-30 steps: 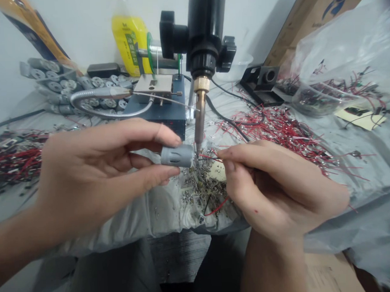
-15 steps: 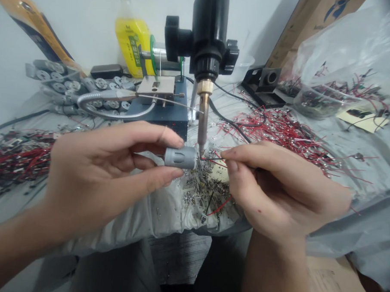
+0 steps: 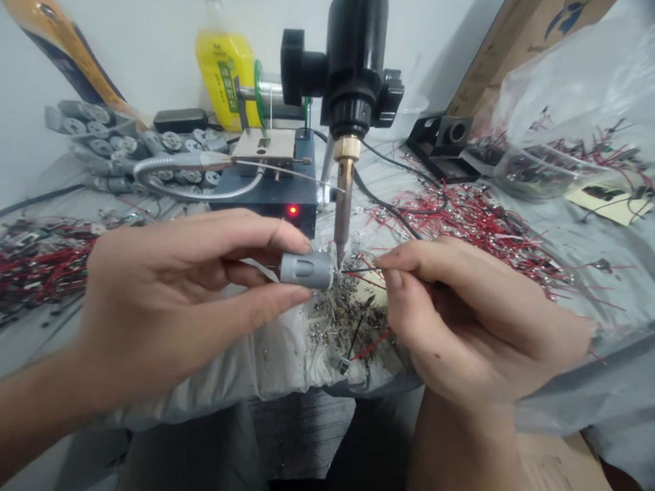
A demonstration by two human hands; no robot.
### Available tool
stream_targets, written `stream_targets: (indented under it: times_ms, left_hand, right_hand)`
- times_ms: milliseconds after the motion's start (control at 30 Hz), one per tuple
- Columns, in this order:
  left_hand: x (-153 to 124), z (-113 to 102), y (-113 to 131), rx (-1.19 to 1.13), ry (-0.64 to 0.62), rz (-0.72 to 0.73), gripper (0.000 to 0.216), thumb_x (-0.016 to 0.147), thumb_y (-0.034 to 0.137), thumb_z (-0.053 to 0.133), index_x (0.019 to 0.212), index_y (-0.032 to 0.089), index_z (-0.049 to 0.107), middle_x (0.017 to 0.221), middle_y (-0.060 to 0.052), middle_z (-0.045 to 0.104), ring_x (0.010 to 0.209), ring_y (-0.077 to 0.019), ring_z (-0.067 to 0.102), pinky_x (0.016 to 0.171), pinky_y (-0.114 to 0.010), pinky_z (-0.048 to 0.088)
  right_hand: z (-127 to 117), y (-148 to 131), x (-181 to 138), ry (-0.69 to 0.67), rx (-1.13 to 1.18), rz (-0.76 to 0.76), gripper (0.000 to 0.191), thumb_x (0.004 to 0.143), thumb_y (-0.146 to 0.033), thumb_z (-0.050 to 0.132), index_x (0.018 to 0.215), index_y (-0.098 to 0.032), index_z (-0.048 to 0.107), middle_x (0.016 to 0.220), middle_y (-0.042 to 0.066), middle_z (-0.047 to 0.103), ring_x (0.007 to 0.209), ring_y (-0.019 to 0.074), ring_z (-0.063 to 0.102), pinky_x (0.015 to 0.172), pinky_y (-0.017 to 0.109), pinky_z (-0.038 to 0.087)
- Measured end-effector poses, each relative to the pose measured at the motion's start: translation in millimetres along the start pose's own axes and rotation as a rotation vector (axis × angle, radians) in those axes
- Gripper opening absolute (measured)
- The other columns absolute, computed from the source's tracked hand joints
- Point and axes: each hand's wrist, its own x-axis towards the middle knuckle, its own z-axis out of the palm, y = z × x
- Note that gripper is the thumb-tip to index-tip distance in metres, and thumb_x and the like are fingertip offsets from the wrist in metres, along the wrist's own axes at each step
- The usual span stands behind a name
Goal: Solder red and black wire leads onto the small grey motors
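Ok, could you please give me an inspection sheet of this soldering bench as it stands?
Surface: crumpled grey plastic sheet covering the bench.
Job's things: small grey cylindrical motor held under the tip of the black mounted soldering iron; thin red wire meets the motor's end.
Clutter: heap of loose red wires; stacked grey motors; metal scraps.
Grips: left hand pinches the motor; right hand pinches the wire.
Cables: black cable; silver gooseneck tube.
Surroundings: yellow bottle, cardboard box, white wall.
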Motion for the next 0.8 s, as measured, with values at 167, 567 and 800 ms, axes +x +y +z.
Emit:
stream_targets:
  times_ms: [167,567,800]
  left_hand:
    - [-0.5,0.3,-3.0,0.046,0.009,-0.019,0.021,0.085,0.022,0.094,0.105,0.030,0.094,0.102,0.000,0.091,0.079,-0.0190,0.087,0.080,-0.020,0.077]
    - [1.2,6.3,-16.1,-0.047,0.039,-0.031,0.031,0.081,0.015,0.094,0.102,0.038,0.092,0.093,0.009,0.090,0.075,-0.0182,0.088,0.079,-0.020,0.078]
    - [-1.7,2.2,-19.2,-0.080,-0.041,-0.060,0.031,0.079,0.019,0.099,0.105,0.035,0.094,0.098,0.007,0.091,0.073,-0.0158,0.088,0.077,-0.015,0.073]
  right_hand:
    - [-1.7,-0.4,0.9,-0.053,-0.003,-0.004,0.020,0.096,-0.001,0.069,0.097,-0.021,0.075,0.071,-0.004,0.063,0.059,0.0071,0.054,0.052,0.026,0.038]
    - [-5.7,3.8,-1.0,-0.121,-0.016,0.091,0.018,0.098,-0.006,0.068,0.098,-0.020,0.079,0.075,-0.002,0.070,0.061,0.0073,0.058,0.053,0.025,0.041]
    - [-21.7,-18.2,4.8,-0.183,-0.105,0.122,0.015,0.099,-0.006,0.070,0.097,-0.019,0.077,0.075,-0.004,0.067,0.061,0.0037,0.054,0.055,0.020,0.042]
